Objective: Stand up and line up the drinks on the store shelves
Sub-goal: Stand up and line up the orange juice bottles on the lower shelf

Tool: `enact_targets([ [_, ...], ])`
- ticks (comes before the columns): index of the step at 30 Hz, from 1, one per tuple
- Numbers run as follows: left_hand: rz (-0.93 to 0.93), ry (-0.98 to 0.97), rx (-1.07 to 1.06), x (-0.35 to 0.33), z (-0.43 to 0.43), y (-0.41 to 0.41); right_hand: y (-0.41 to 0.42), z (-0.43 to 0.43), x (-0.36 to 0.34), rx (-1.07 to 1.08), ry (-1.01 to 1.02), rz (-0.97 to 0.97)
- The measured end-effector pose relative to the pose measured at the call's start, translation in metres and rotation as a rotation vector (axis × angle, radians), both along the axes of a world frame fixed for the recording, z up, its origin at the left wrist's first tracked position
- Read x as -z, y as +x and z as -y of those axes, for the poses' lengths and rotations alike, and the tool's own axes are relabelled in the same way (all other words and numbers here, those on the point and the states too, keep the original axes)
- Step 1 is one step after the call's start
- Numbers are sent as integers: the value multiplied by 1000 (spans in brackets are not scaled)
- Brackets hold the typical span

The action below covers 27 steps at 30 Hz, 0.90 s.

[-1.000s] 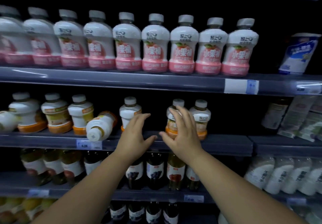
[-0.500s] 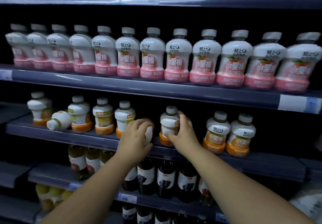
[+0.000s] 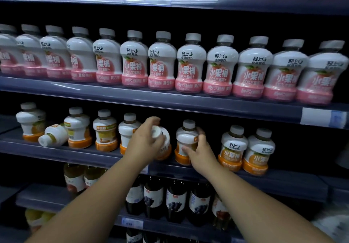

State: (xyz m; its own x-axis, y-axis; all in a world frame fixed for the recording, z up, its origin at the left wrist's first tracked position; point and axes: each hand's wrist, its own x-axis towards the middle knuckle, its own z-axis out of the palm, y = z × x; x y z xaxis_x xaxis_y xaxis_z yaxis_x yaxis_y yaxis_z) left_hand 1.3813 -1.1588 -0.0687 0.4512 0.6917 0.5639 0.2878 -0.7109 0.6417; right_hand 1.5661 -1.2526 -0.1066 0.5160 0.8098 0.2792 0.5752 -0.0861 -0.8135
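My left hand [image 3: 144,144] holds a small white plastic bottle with an orange base [image 3: 164,149] at the middle shelf [image 3: 75,155]. The fingers [image 3: 150,122] of this hand are curled round its upper part, close to the white cap. The bottle is tilted, with the cap turned toward me. Its orange base is low, near the shelf board, but I cannot tell if it touches.

My right hand [image 3: 201,154] grips the neighbour bottle [image 3: 186,139] of the same kind, just beside it on the right. This one stands upright; my thumb lies on its front and the other fingers go round its right side.

Further right, two orange-based bottles [image 3: 234,148] stand upright, close together. To the left of my hands four such bottles stand upright, and a fallen bottle [image 3: 53,136] lies on its side near the front edge, its cap pointing to the front left.

On the shelf above, a row of white bottles with pink bases [image 3: 162,63] stands upright. Below, dark glass bottles with white labels [image 3: 175,201] stand side by side.
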Motion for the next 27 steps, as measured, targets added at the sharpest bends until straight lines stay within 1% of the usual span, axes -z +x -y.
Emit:
enact_targets([
  [3,28,-71,-19,-5,-3,10,8,6,0,22,24,-42],
  [6,112,-199,-30,4,-8,16,9,3,4,61,43,-81],
  [9,141,-309,19,10,-10,20,4,-2,10,75,35,-59],
  [13,114,-338,85,10,-17,24,3,-6,13,119,35,-4],
  [18,126,-407,182,16,-36,22,2,-4,19,166,16,-7],
  [21,133,-382,182,27,-45,21,2,-4,19,190,7,-2],
  [24,53,-395,190,41,-50,23,-3,-7,21,214,25,14],
  [27,0,-406,132,54,-55,30,0,-8,22,240,34,25],
])
